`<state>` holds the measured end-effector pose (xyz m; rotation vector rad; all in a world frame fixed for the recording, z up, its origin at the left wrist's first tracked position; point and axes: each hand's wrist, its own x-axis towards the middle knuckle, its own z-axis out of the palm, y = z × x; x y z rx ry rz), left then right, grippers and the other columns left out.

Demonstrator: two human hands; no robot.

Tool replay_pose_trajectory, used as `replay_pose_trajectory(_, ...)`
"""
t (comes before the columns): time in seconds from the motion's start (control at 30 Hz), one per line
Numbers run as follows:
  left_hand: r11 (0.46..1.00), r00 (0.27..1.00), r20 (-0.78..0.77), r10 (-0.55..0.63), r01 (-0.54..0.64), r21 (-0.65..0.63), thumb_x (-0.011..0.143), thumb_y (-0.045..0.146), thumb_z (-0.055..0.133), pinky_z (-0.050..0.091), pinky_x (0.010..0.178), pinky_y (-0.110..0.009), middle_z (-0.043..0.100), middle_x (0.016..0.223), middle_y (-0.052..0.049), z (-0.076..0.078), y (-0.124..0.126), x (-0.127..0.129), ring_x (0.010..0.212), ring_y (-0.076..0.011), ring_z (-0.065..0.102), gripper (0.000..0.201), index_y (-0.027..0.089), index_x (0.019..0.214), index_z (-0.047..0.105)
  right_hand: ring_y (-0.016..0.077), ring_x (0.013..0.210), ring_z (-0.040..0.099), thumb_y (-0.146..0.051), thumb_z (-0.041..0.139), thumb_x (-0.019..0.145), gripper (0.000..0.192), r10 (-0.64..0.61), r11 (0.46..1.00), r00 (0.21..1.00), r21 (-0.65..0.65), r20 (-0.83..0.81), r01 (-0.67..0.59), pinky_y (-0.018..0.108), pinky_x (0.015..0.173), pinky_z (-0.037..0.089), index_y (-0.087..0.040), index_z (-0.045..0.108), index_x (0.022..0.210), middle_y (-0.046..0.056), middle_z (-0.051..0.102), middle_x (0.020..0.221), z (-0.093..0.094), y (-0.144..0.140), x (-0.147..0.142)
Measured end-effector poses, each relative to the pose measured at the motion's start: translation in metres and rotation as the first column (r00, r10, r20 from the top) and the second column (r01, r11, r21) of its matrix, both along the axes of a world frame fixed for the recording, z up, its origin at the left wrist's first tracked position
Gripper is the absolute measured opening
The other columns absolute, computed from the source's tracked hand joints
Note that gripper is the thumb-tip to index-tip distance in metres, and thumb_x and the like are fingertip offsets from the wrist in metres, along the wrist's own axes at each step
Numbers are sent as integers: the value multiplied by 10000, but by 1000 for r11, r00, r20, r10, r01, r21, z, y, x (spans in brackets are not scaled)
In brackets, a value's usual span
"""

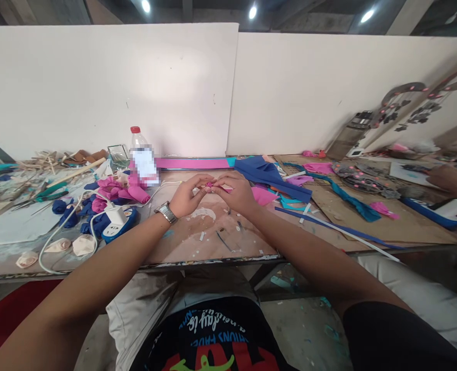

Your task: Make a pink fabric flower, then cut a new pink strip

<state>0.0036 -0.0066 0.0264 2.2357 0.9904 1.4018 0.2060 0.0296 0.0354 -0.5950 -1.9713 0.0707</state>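
Both hands meet over the middle of the table, fingertips pinching a small bunched piece of magenta paper or cloth (209,184). My left hand (189,195), with a metal watch on its wrist, grips it from the left, and my right hand (234,190) from the right. Most of the piece is hidden by the fingers. Left of the hands lie rolled pink pieces (114,191) and dark blue ones (70,215). Just behind and right of my right hand is a folded blue sheet (274,178). A long pink strip (193,163) runs along the back edge.
A red-capped bottle (135,130) stands back left. A white charger (115,215) with its cable sits in a blue power strip (120,232). Green-handled pliers (52,193) and sticks lie far left. Cardboard (340,226) bears teal and blue strips. Another person's hand (452,179) is far right.
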Motion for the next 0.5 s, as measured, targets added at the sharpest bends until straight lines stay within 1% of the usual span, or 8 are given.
replay_pose_trajectory(0.2, 999, 1000, -16, -6, 6, 35, 1000, 372, 545, 523, 1015, -398, 715, 1251, -110, 0, 3, -3, 1168, -245, 681, 349, 208, 1303, 598, 226, 938, 688, -315, 739, 900, 77, 46, 999, 998, -13, 41, -45, 410, 897, 497, -253, 780, 882, 40, 771, 981, 0, 2, 0)
replay_pose_trajectory(0.33, 999, 998, -57, -10, 13, 53, 1017, 367, 508, 509, 1041, -408, 699, 1280, -117, 1, 2, -3, 1207, -251, 659, 359, 204, 1327, 587, 234, 946, 684, -304, 752, 886, 63, 23, 1000, 999, -9, 44, -22, 415, 904, 493, -245, 775, 886, 43, 771, 985, 0, 2, 1)
replay_pose_trajectory(0.5, 998, 994, -97, -41, 46, 50, 1030, 355, 477, 488, 1077, -419, 632, 1396, -137, 1, 0, -2, 1277, -257, 616, 424, 203, 1423, 525, 239, 959, 680, -326, 769, 871, 104, 12, 1000, 999, -20, 46, -11, 405, 901, 491, -236, 762, 923, 43, 773, 972, 0, 1, 1)
